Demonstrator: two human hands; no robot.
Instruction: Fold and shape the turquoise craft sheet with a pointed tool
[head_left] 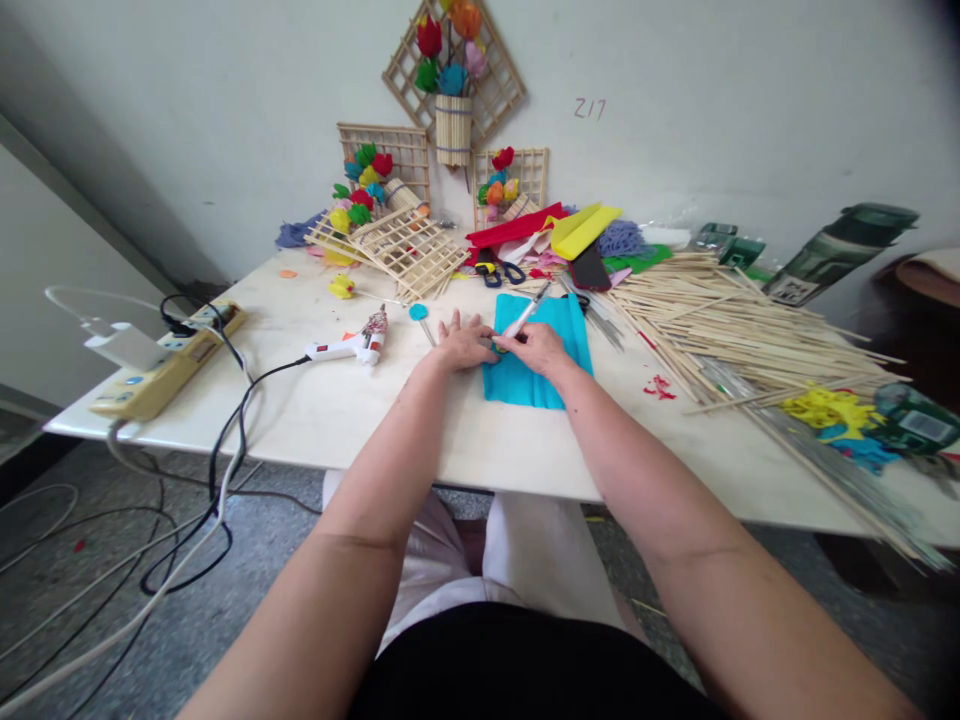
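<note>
A sheet of blue crepe paper (536, 390) lies flat on the table in front of me. My left hand (466, 343) rests at its left edge, fingers spread, thumb side on the paper. A white pen (529, 308) leans in my right hand (537, 350), its fingers closed round the lower part and the tip down near the paper's left side. Between both hands' fingertips shows a small yellowish thing, mostly hidden, which I cannot make out. Just beyond my left hand lies a blue disc (418, 312) with a thin stem.
A white glue gun (349, 347) lies to the left, its cord running to a power strip (169, 370). Scissors (501, 273), coloured crepe paper (585, 230) and a phone (590, 268) lie behind. Wooden sticks (735, 310) spread right. Stick lattices (409, 250) with paper flowers stand behind.
</note>
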